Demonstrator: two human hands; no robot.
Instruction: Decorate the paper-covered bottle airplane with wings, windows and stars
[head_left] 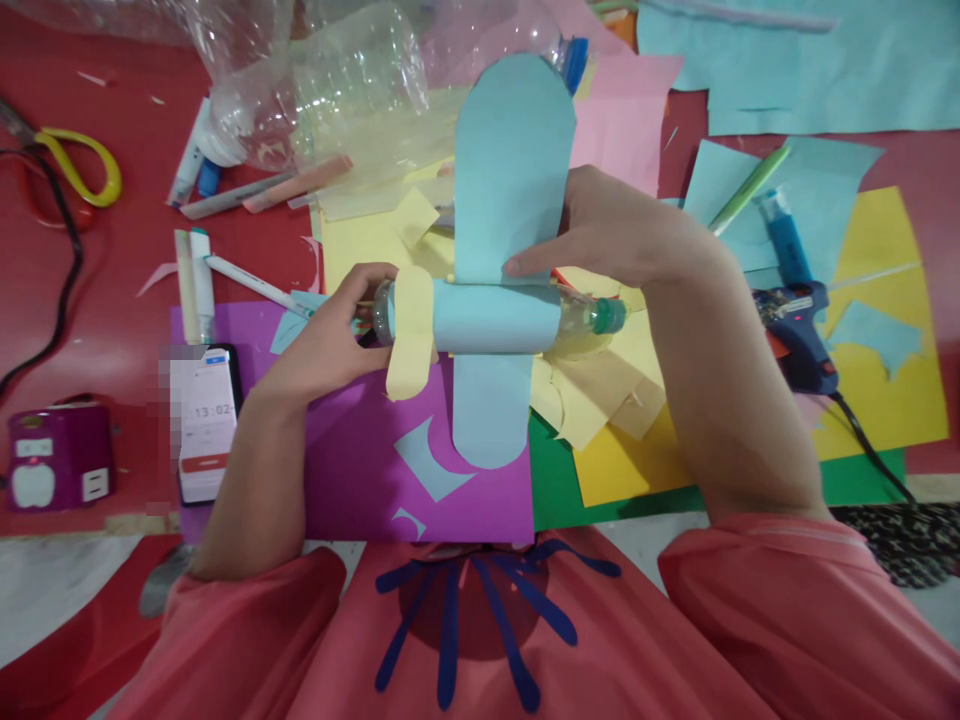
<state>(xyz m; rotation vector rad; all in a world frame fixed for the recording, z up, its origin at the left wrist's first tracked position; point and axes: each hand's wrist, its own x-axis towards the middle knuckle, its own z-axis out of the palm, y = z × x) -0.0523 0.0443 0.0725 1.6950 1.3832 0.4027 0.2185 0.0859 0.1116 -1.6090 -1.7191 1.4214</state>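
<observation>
A plastic bottle (574,318) with a green cap lies sideways in front of me, its middle wrapped in light blue paper. Two rounded light blue paper wings (517,160) stick out from it, the far one longer in view than the near one. Across the bottle's base sits a pale yellow paper strip (412,330). My left hand (337,335) is closed around the base end, thumb and fingers on either side. My right hand (619,225) pinches the far wing near the bottle, index finger lying on its face and the other fingers hidden behind it.
A glue gun (799,320) rests at the right on coloured paper, its cord trailing down. At left are scissors (82,170), a phone (208,420), a purple power adapter (60,455) and several markers. Clear plastic bottles (300,80) lie at the back.
</observation>
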